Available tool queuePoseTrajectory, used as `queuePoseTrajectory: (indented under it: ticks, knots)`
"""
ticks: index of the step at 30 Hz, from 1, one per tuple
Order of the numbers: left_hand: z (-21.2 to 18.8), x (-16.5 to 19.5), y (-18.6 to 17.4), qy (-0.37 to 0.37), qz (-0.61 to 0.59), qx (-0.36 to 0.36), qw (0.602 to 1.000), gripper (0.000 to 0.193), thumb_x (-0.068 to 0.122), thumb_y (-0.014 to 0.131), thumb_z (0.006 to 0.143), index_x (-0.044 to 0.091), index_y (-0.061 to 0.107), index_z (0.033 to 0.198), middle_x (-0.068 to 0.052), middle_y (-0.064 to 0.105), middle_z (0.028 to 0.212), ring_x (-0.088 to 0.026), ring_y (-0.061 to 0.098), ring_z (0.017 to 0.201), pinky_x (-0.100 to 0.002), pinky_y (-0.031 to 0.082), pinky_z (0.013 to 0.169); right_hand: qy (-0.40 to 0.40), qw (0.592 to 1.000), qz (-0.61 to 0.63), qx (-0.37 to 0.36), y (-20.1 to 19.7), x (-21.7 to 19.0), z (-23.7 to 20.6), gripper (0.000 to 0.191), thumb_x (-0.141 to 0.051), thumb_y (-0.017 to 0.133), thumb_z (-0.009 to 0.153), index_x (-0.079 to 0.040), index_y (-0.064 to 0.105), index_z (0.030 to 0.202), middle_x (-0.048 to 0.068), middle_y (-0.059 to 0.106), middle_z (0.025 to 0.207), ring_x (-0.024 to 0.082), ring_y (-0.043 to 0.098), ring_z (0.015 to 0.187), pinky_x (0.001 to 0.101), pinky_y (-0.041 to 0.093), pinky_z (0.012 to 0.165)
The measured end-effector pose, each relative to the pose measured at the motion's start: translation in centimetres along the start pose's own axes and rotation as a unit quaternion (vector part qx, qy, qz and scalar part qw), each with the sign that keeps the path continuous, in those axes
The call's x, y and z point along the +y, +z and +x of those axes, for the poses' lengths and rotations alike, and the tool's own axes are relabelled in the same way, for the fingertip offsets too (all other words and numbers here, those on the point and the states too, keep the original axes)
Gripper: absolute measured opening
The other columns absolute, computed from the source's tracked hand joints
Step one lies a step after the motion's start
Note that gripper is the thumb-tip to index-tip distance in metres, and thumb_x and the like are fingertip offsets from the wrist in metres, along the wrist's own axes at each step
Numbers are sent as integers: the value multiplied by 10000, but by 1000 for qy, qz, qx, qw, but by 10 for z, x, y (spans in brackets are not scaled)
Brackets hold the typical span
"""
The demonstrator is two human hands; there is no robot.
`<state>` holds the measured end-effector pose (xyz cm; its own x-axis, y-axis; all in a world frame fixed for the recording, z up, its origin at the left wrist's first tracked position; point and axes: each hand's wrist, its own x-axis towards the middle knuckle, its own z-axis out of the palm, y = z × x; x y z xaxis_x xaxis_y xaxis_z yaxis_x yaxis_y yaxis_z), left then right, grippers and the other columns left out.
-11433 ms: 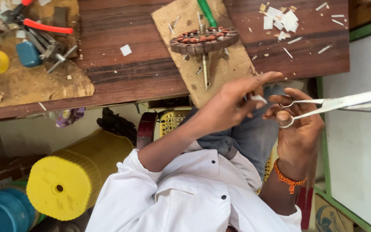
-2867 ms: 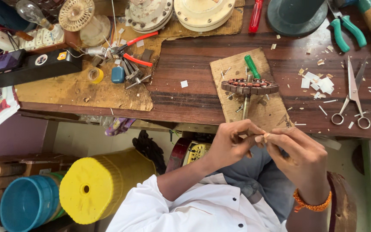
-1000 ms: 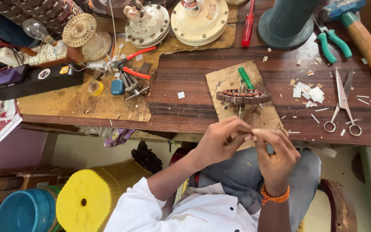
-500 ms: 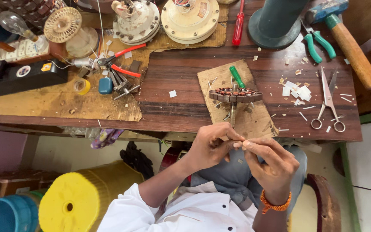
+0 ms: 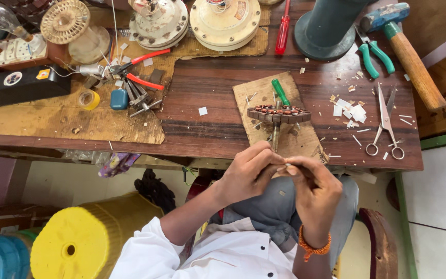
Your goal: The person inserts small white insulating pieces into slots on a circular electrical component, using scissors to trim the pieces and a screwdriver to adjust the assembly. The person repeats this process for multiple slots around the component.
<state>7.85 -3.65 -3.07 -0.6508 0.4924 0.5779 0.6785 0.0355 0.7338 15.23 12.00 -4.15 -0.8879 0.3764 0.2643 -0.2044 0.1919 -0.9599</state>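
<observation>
1. Big dark wooden workbench (image 5: 207, 98) fills the top of the view, cluttered pretty much edge to edge.
2. Yellow drum (image 5: 78, 243) sits on the floor at lower left, below the bench edge.
3. Two cream round motor housings (image 5: 224, 20) at the back of the bench, with a dark green cone-shaped base (image 5: 326, 28) to their right.
4. Hammer (image 5: 406, 49) with a wooden handle lies at the far right, green-handled pliers (image 5: 375, 54) just beside it.
5. Cardboard pad (image 5: 280, 119) near the front edge holds a wound stator (image 5: 279, 113) on a shaft, green-handled screwdriver (image 5: 280, 92) touching behind it.
6. Scissors (image 5: 385, 121) lie shut-ish to the right of the pad, among white paper scraps (image 5: 349, 109).
7. Left hand (image 5: 246, 173) and right hand (image 5: 313, 188) meet over the lap, just in front of the bench edge. Both are curled nearly closed, fingertips pinching together.
8. Between those fingertips is a small pale strip (image 5: 283, 168), held by both hands, just below the stator's shaft. Too small to tell exactly what it is.
</observation>
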Motion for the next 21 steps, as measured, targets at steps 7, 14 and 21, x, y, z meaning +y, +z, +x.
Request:
queuePoseTrajectory:
  ticks: [7,14,21]
  knots:
    - [5,9,-5,-74,-44,-10,996,181,-77,711,877,12,663,1027,-102,591,879,-223,605,753,-340,476,650,-81,996,0,41,12,17,-5,35,7,649,1029,20,633,1057,100,718,993,103,724,837,213,559,735]
    - [13,12,-28,-66,-80,-81,991,163,34,754,937,68,691,1083,-46,670,986,-155,678,839,-267,547,629,-109,994,21,26,6,22,-9,179,-8,754,934,29,648,1074,127,743,1009,128,709,840,225,565,730]
    - [20,12,-40,27,19,-158,987,328,124,823,859,66,667,1141,-54,640,989,-238,668,917,-356,564,734,69,929,355,-78,-2,34,-7,140,-29,712,978,34,603,1041,136,712,906,170,724,730,282,603,623]
